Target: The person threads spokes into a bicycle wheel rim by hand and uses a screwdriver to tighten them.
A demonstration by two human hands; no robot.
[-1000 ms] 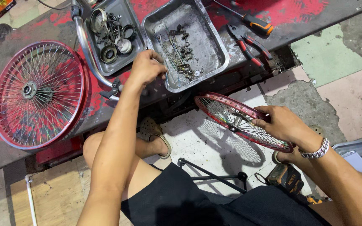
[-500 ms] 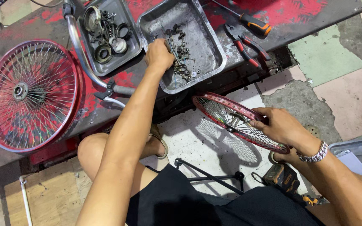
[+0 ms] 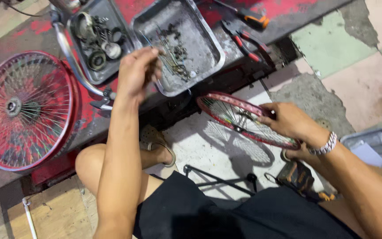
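Note:
My left hand hovers, blurred, over the near-left corner of a metal tray of thin spokes and small parts. Its fingers are pinched shut, apparently on a thin spoke. My right hand, with a metal bracelet on the wrist, grips the rim of a small red spoked wheel. I hold this wheel tilted above the floor, in front of the workbench.
A large red spoked wheel lies flat on the bench at left. A second tray holds bearings and rings, with a chrome bar beside it. Red-handled pliers and an orange screwdriver lie at the back right. A grey bin sits on the floor at right.
My left hand has drawn back out of the spoke tray toward me, fingers pinched. My right hand still holds the small wheel, and the view has shifted slightly.

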